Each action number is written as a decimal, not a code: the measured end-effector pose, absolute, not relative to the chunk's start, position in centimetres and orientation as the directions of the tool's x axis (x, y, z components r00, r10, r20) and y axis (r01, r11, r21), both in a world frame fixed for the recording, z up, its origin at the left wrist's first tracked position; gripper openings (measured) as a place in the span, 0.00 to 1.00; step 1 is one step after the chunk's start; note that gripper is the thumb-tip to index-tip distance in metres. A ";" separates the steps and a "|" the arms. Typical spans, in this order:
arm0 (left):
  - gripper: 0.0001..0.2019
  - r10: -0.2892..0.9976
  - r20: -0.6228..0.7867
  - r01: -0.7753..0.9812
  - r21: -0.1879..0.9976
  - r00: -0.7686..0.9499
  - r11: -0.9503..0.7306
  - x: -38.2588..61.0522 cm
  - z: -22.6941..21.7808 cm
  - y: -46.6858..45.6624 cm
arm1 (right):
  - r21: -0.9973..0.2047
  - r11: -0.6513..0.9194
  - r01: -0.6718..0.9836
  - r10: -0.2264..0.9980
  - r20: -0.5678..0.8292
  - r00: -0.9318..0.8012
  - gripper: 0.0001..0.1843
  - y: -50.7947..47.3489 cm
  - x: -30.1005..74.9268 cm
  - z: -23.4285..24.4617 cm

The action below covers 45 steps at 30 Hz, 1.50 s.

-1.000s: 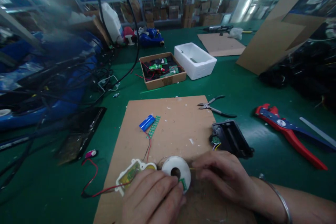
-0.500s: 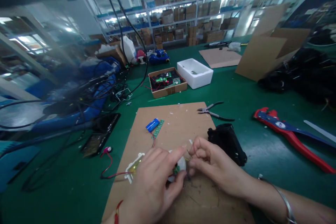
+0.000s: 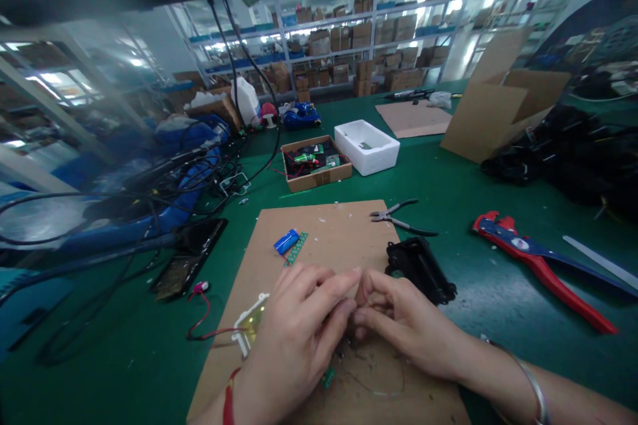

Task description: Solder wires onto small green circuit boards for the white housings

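Observation:
Over the cardboard sheet, my left hand (image 3: 306,325) is closed, its thumb and index finger pinched together at the fingertips of my right hand (image 3: 401,319). What the left pinch holds is hidden. The right thumb and fingers are pressed together on a thin red wire (image 3: 364,292), of which little shows. Below the left palm a bit of green circuit board (image 3: 327,377) peeks out. Left of that hand lies a white frame with a yellow part (image 3: 254,320), its red lead (image 3: 214,332) running left to a small connector. A blue cylindrical cell (image 3: 286,242) rests beside a green board strip (image 3: 297,249).
Cutting pliers (image 3: 399,220) and a black plastic housing (image 3: 423,269) lie at the sheet's right edge. Farther right are red-and-blue wire strippers (image 3: 528,249). Behind stand a small parts box (image 3: 319,179) and a white foam box (image 3: 371,159). Tangled cables (image 3: 199,179) fill the left.
My left fingers have closed in against my right fingertips. The green board that showed between left thumb and fingers now shows lower, under the palm. The view has shifted slightly.

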<state>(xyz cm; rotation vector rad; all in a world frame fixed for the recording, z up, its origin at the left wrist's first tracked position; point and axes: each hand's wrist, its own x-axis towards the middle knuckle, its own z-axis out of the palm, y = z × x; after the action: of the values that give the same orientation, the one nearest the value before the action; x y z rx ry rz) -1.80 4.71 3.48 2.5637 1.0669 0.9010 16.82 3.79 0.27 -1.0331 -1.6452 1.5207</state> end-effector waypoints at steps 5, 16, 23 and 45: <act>0.06 0.708 0.429 0.565 0.426 0.561 -0.707 -0.4 4.0 5.4 | -0.970 0.125 0.208 0.872 0.008 -0.489 0.02 3.6 17.1 0.6; 0.06 0.840 0.337 0.569 0.622 0.426 -0.538 -0.5 4.1 5.4 | -0.754 0.453 0.476 0.881 0.298 -0.368 0.10 3.9 17.2 -0.8; 0.06 0.840 0.442 0.616 0.579 0.313 -0.534 -2.1 4.6 5.0 | -0.856 0.406 0.319 0.906 0.330 -0.266 0.08 3.6 17.0 -0.4; 0.07 0.606 0.639 0.607 0.261 0.474 -0.750 -4.6 1.6 1.6 | -0.838 0.477 0.265 0.870 0.409 -0.274 0.07 3.8 16.4 0.0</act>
<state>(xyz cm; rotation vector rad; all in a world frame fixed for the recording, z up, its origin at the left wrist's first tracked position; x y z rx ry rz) -4.60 1.60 1.65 2.6993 1.1105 1.1681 16.40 3.76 0.03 -0.9623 -1.7903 0.8127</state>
